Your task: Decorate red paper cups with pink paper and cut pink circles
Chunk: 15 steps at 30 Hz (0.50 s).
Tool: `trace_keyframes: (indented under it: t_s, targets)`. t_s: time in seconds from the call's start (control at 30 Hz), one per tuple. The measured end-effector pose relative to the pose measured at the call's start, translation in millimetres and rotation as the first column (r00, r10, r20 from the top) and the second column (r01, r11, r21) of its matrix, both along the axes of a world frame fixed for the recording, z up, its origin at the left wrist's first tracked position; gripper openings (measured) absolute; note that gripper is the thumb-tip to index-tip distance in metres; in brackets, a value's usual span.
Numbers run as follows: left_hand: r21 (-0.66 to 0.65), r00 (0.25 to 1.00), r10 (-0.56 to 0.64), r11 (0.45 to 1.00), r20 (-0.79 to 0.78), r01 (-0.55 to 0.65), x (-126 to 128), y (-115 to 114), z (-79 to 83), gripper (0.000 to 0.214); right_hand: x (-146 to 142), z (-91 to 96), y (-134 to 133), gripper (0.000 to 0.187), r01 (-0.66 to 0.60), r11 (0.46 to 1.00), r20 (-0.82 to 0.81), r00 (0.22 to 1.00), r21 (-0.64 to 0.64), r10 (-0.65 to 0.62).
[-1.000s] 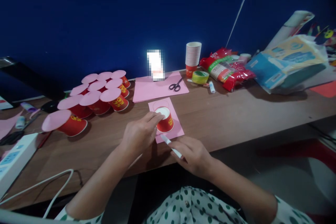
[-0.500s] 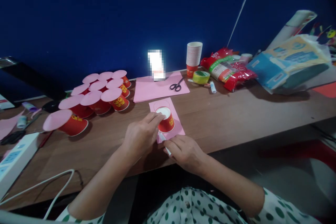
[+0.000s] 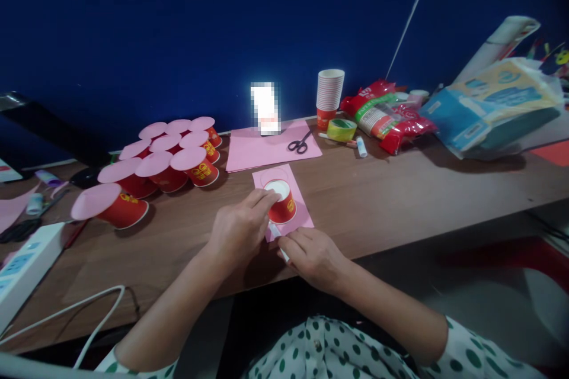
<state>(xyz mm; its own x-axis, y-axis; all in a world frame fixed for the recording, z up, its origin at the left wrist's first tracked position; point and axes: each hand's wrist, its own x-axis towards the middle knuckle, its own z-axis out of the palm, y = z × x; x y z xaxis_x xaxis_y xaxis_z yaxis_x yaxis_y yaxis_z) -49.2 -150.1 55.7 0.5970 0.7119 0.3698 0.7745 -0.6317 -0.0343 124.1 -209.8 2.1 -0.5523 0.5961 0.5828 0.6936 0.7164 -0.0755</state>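
Note:
A red paper cup point(image 3: 284, 208) with yellow print stands on a small sheet of pink paper point(image 3: 303, 213), apparently upside down with its white base up. My left hand point(image 3: 242, 222) is closed on the cup's left side and top, fingertips on its upper edge. My right hand point(image 3: 313, 256) grips a white marker pen point(image 3: 275, 231), whose upper end points at the paper beside the cup's lower left edge. A thin drawn circle shows on the paper just beyond the cup. The pen's exact contact with the paper is too small to make out.
Several red cups topped with pink discs point(image 3: 153, 164) stand at left. Behind are larger pink sheets point(image 3: 258, 151) with scissors point(image 3: 300, 143). A cup stack point(image 3: 329, 98), yellow tape point(image 3: 341, 129), a glue stick point(image 3: 361, 147), a red packet point(image 3: 386, 118) and a power strip point(image 3: 31, 266) surround.
The view has shifted very slightly. Both hands, the cup and the paper keep nearly the same places, and the pen has barely moved.

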Motion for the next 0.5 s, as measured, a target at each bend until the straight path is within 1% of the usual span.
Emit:
trace_keyframes:
  t_s: [0.2,0.5]
  targets:
    - [-0.005,1.0,-0.002,1.0,0.006,0.002,-0.2,-0.8,0.5,0.039,-0.5,-1.3,0.2,0.016,0.002,1.0,0.006,1.0,0.004,-0.002]
    - [0.003,1.0,-0.002,1.0,0.001,0.002,-0.7,0.7,-0.7,0.039,-0.7,-1.3,0.4,0.018,0.012,1.0,0.028,1.0,0.022,-0.012]
